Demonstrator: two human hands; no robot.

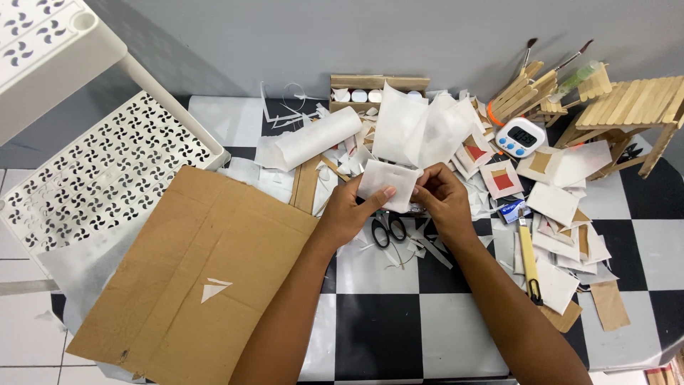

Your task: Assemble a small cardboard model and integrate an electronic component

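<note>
— What sits at your far left?

— A white perforated plastic rack (92, 171) stands at the edge, and a big flat sheet of brown cardboard (192, 278) lies beside it on the black-and-white checkered tabletop (377, 321), with one small white paper scrap on it.

— And your left hand?

— Your left hand (349, 210) is raised over the middle of the table, fingers curled, the thumb pressed flat on the front of a small white paper square (388, 184). The square stands just above and to the right of your palm, pinched at its lower left corner.

— What lies under the hands?

— Black-handled scissors (388, 228) lie on the table just below the square, between your two wrists, among thin paper strips. Behind the square a roll of white paper (317, 139) lies on its side, and loose white sheets (420, 128) stand up in front of a small wooden box (377, 85).

— Your right hand?

— Your right hand (442, 199) meets the square from the right, fingertips closed on its right edge. The square is held between both hands, clear of the table.

— Further right?

— A white digital timer (520, 137) stands near a pile of small paper squares (563, 207), some with red or brown centres. A yellow-handled craft knife (529, 260) lies just beside your right forearm. A little table of wooden sticks (627, 107) stands at the far right, by a holder with brushes.
</note>
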